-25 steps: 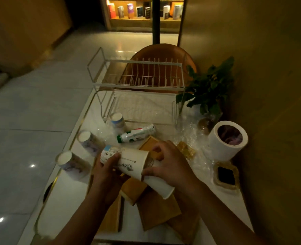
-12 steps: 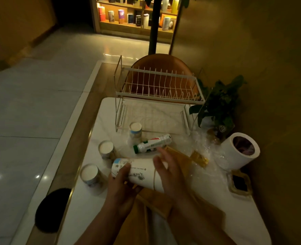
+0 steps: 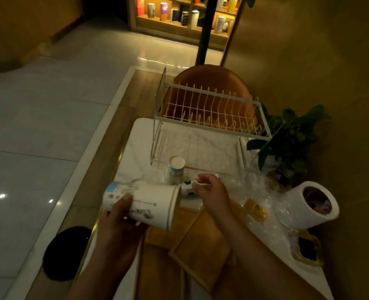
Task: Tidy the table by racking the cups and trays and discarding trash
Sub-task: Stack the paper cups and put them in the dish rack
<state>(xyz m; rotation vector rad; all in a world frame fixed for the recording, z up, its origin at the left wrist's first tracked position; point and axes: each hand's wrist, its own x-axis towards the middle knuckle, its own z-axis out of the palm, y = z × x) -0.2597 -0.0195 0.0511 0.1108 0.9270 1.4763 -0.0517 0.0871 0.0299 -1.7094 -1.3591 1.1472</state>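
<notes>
Now, left hand: gripped stacked cups sideways, near rack.
Right hand: pinched something small, unclear.
Risk: cups might slip apart.

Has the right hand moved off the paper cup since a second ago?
Yes. The right hand has left the paper cup and reached toward the dish rack, onto the small bottle.

- A white table with a gold edge carries everything.
- A white wire dish rack stands at its far end.
- An upside-down paper cup sits just before the rack.
- Wooden trays lie overlapping at the near end.
- Crumpled clear plastic, a potted plant and a white bin sit along the right side.
</notes>
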